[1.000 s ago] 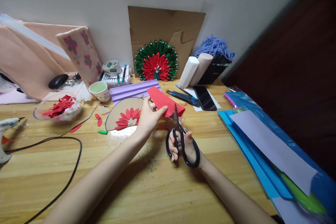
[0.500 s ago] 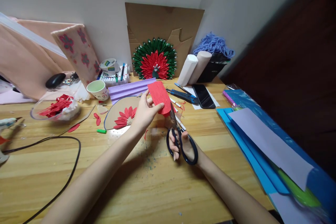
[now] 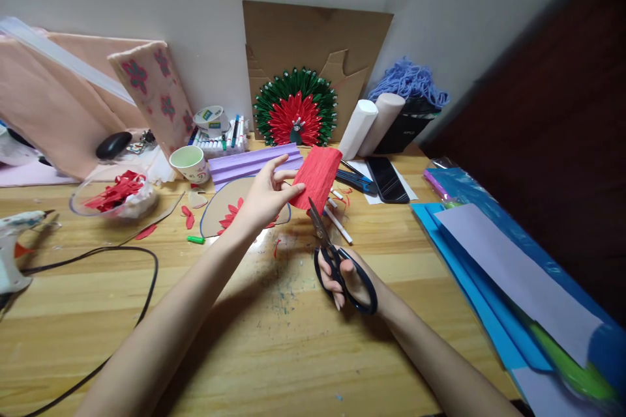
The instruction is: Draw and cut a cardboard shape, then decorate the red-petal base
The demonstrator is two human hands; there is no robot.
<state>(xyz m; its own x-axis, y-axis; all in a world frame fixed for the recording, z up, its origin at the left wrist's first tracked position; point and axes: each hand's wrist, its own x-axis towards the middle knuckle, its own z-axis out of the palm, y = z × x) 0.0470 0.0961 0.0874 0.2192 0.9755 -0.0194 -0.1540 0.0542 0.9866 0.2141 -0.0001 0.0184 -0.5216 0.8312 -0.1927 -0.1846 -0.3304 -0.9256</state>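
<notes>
Between thumb and fingers, my left hand (image 3: 268, 194) pinches a piece of red crepe paper (image 3: 320, 176) above the table. My right hand (image 3: 349, 273) grips black-handled scissors (image 3: 323, 234), with fingers through the loops. The blade tips meet the lower edge of the paper; whether they are cutting into it I cannot tell. Under my left forearm lies a rounded cardboard piece (image 3: 215, 214) with a blue outline, and red paper petals (image 3: 229, 214) are fixed on it, partly hidden by my wrist.
A finished green and red peacock craft (image 3: 296, 111) leans on cardboard (image 3: 317, 32) at the back. At left are a clear bowl (image 3: 78, 199) of red scraps, a paper cup (image 3: 190, 166) and a glue gun (image 3: 14, 241) with its cord. Blue sheets (image 3: 469, 273) and a phone (image 3: 386, 179) lie at right.
The red paper has turned, its top now tilting right. My left fingers have spread and shifted their hold toward its lower left. The scissors' tips have moved left along its lower edge.
</notes>
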